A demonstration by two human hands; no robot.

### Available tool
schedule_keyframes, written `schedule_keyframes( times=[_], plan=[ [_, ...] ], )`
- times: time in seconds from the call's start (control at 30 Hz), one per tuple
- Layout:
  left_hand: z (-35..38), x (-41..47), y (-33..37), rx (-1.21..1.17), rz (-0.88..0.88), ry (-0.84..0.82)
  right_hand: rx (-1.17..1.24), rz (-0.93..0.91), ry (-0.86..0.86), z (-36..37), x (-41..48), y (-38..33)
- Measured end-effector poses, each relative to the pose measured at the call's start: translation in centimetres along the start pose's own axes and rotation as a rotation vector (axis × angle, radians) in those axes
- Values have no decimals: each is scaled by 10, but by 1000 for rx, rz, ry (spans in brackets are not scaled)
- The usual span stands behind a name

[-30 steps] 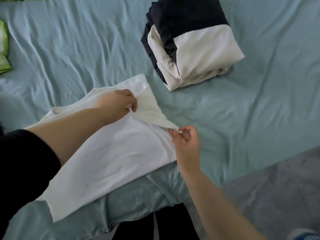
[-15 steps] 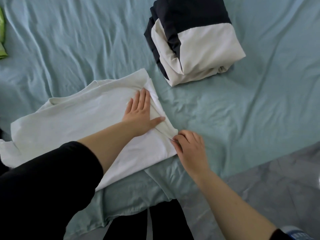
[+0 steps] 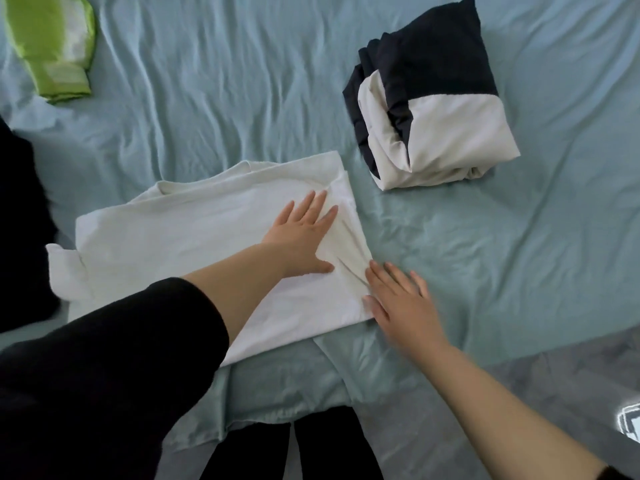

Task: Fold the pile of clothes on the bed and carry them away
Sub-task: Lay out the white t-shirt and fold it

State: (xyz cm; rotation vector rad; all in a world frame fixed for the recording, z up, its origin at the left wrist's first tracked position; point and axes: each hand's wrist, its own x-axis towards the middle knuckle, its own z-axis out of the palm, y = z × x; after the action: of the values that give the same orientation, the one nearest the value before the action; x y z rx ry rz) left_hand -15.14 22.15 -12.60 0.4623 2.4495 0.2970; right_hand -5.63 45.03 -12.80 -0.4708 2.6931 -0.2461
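white shirt [image 3: 194,244] flat near the bed's [image 3: 207,98] front edge, one side folded in | left hand [image 3: 301,233] pressing the fold, fingers straight, gripping nothing | right hand [image 3: 401,299] flat at the shirt's edge, loose too | black-and-white bundle [image 3: 433,109] looks done, green garment [image 3: 52,46] can't tell, nothing carried off yet

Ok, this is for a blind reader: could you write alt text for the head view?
A person's left hand presses flat on a white shirt spread on a pale blue bed sheet, the right hand flat at its edge. A folded black-and-white garment lies beyond, a green garment at top left.
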Motion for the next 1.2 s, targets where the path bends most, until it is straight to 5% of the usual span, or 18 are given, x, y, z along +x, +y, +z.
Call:
schedule_keyframes(
  times=[0.17, 0.4, 0.53, 0.63, 0.9, 1.2],
  plan=[
    [17, -85, -42, -446, -244, 252, 57, -73, 101, -16, 15, -63],
    [56, -200, -108, -980, -769, 501, 53, -299, -303, -6, 74, -206],
    [73, -243, -142, -997, -1180, 715, 91, -373, -365, -3, 106, -281],
    [87, -257, -163, -1031, -1381, 677, 237, -317, -398, -5, 130, -328],
    [106, -265, -180, -1448, -1136, 681, 447, -79, -499, -7, 205, -421],
    [117, -301, -145, -1569, -1105, 922, 461, -170, -725, -19, 215, -471]
  ],
)
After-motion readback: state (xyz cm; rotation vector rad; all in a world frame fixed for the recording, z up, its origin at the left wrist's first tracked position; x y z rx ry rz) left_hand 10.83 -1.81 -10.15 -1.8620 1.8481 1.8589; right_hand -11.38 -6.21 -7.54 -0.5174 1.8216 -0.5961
